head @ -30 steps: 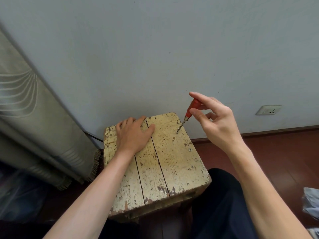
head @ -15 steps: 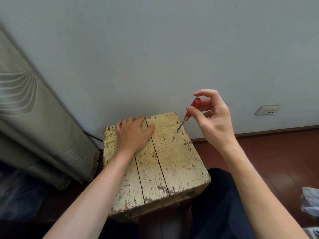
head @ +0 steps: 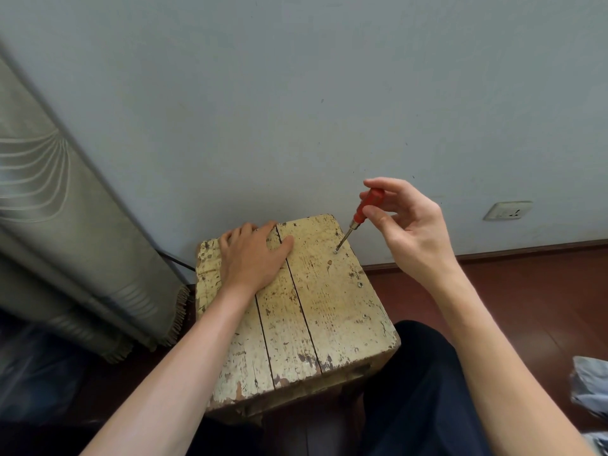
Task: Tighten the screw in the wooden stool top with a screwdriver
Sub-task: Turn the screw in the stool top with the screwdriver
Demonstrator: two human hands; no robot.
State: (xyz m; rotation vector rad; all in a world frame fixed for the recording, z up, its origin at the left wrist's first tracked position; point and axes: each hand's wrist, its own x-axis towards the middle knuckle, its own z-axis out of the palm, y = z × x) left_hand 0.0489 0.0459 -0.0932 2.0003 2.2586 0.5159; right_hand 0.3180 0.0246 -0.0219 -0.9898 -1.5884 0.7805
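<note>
A pale grey wall (head: 296,93) fills the upper view, with a grey-green fringed curtain (head: 49,209) hanging down at the left and a dark red-brown floor (head: 526,291) running along its foot. Against the wall stands the wooden stool top (head: 329,317), three planks with cream paint worn and chipped, its near edge just beside a leg in dark trousers (head: 418,390). The left hand (head: 253,258) lies palm down on the far left part of the top, fingers straight and close together, thumb spread across the gap between two planks. The right hand (head: 414,232) is raised above the top's far right corner, its fingers (head: 388,184) and thumb curled and pinching the red handle of a screwdriver (head: 363,209). The tool tilts, handle up and to the right, its thin metal shaft slanting down to the left. A white wall socket (head: 508,210) sits low on the wall at the right. The tip meets the screw (head: 336,251) in the right plank near the far edge; a second screw (head: 360,285) lies nearer along the same plank.
</note>
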